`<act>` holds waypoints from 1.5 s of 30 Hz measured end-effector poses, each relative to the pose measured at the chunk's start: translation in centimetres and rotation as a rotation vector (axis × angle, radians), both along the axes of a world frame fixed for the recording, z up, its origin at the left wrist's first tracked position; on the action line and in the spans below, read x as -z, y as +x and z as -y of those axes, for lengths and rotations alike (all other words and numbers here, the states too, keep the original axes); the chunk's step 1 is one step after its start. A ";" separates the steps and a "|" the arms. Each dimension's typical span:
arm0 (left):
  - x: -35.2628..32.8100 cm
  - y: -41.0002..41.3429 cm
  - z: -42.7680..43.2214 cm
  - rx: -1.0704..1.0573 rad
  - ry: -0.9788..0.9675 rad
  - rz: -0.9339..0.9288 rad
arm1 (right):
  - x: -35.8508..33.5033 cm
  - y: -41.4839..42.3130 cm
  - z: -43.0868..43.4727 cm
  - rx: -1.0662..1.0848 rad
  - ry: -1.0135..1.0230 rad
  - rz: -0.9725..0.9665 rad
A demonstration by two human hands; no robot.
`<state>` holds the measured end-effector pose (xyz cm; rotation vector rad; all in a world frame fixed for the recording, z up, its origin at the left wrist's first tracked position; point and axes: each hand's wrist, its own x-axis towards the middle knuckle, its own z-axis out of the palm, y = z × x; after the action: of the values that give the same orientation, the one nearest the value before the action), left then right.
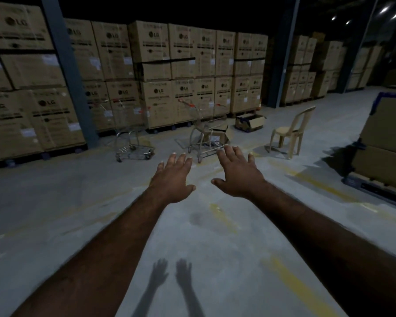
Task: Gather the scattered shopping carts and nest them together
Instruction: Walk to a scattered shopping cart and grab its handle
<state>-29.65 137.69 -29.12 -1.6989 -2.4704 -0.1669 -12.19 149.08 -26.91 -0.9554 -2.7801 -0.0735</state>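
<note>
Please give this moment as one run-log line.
left hand: open, empty | right hand: open, empty | left cart and right cart: apart, not nested

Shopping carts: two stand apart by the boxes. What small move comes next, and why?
Probably step toward the cart ahead and reach for its handle: the left hand and right hand are open, hold nothing, and hover short of it.

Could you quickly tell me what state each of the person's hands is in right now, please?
Left hand: open, fingers spread, holding nothing.
Right hand: open, fingers spread, holding nothing.
</note>
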 end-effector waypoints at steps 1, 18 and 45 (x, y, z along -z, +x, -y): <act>-0.1 -1.8 -1.4 -0.002 0.001 0.007 | -0.1 -1.9 -1.4 -0.007 -0.007 -0.002; 1.7 -35.5 -33.1 -0.039 -0.111 0.000 | 2.2 -36.6 -36.0 -0.095 -0.039 0.024; 1.4 -101.3 -79.2 0.103 -0.173 0.070 | 2.8 -102.1 -80.4 -0.027 -0.104 0.122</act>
<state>-130.92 216.91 -30.51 -1.9225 -2.5130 -0.0232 -114.24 229.53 -29.71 -0.9686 -2.9335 0.0174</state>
